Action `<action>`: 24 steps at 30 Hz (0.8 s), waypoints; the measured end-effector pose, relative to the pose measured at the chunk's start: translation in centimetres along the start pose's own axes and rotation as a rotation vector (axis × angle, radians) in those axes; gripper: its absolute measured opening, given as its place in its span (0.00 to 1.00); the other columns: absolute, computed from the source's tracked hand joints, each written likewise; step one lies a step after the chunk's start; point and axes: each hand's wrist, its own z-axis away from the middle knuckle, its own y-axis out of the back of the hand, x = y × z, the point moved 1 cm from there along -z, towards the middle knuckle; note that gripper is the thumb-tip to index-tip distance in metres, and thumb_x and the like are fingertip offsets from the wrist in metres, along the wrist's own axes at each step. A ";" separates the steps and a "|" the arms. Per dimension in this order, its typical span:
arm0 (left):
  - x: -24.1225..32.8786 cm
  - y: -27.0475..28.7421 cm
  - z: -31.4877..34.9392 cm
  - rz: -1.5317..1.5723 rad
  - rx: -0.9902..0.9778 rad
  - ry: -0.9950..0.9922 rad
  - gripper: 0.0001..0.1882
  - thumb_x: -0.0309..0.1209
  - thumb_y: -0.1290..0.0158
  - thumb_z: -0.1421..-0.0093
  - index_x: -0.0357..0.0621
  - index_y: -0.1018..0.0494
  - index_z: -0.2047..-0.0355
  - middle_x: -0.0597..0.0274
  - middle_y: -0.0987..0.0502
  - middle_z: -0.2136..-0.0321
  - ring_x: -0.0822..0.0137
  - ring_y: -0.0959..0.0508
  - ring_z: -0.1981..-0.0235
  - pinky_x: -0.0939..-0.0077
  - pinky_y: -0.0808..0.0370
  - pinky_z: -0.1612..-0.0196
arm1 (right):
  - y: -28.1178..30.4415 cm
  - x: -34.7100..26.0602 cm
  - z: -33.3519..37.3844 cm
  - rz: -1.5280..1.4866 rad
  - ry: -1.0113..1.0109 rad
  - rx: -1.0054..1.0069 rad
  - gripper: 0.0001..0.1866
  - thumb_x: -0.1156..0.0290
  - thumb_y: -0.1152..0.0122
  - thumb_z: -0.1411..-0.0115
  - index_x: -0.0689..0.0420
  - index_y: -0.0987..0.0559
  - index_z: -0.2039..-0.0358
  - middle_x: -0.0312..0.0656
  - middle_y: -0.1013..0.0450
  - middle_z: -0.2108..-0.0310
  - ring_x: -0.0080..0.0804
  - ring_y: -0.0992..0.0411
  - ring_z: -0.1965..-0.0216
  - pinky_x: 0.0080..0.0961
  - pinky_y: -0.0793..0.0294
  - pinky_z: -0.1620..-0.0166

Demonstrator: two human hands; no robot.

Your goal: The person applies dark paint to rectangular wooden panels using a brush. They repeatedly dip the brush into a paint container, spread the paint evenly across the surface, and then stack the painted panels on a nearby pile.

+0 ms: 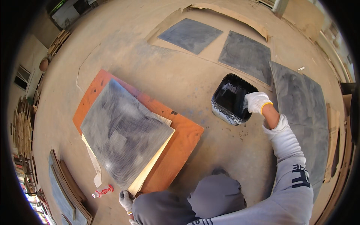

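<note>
My right hand (258, 102), in a white knitted glove with a yellow cuff, is closed at the right rim of a black square bucket (216, 106). Dark, shiny liquid lies inside, and whatever the fingers grip is hidden. To the left, a board smeared with grey-black coating (123, 131) tops a small stack of pale sheets (152, 162). An orange board (183, 140) lies beneath the stack. My gloved left hand (126, 200) is at the stack's near corner beside my knee; its fingers are too small and partly hidden to read.
Dark-coated boards lie on the floor at the far side (191, 35), beyond the bucket (245, 56) and along the right (300, 97). A red-and-white bottle (103, 191) rests near my left hand. More boards (67, 187) stand at the lower left; wood strips (23, 127) are piled behind.
</note>
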 end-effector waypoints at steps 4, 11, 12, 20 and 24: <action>-0.5 -0.1 -0.6 0.264 -0.038 0.056 0.11 0.35 0.43 0.25 0.41 0.25 0.63 0.63 0.24 0.77 0.68 0.26 0.81 0.72 0.27 0.76 | 0.1 0.8 -1.2 -0.020 0.023 -0.035 0.13 0.70 0.32 0.54 0.59 0.10 0.67 0.58 0.16 0.65 0.58 0.15 0.62 0.46 0.16 0.60; -1.1 1.0 0.9 0.462 -0.043 0.102 0.11 0.36 0.41 0.26 0.41 0.25 0.60 0.61 0.22 0.72 0.67 0.24 0.75 0.71 0.25 0.70 | 0.1 -2.4 -4.6 0.354 0.015 -0.138 0.13 0.65 0.35 0.46 0.53 0.08 0.64 0.49 0.13 0.62 0.48 0.13 0.57 0.44 0.17 0.55; -1.0 1.0 1.3 0.464 -0.048 0.103 0.10 0.35 0.42 0.26 0.41 0.25 0.60 0.61 0.22 0.72 0.67 0.24 0.75 0.70 0.24 0.70 | -0.4 -2.2 -4.8 0.376 0.040 -0.087 0.12 0.65 0.35 0.46 0.52 0.08 0.65 0.49 0.13 0.61 0.49 0.13 0.56 0.44 0.17 0.55; 0.1 1.5 5.9 0.445 0.049 0.204 0.10 0.31 0.45 0.26 0.35 0.25 0.55 0.58 0.22 0.69 0.67 0.22 0.72 0.71 0.19 0.69 | -4.1 1.0 -6.7 0.595 0.030 -0.118 0.09 0.64 0.30 0.53 0.44 0.08 0.69 0.42 0.13 0.61 0.47 0.18 0.51 0.39 0.27 0.48; -0.6 3.2 8.3 0.584 0.006 0.231 0.22 0.33 0.39 0.32 0.34 0.26 0.41 0.53 0.18 0.56 0.62 0.17 0.62 0.64 0.16 0.59 | 4.3 -8.4 -2.3 0.205 0.204 0.322 0.09 0.66 0.31 0.42 0.51 0.12 0.62 0.43 0.18 0.62 0.48 0.21 0.57 0.48 0.26 0.49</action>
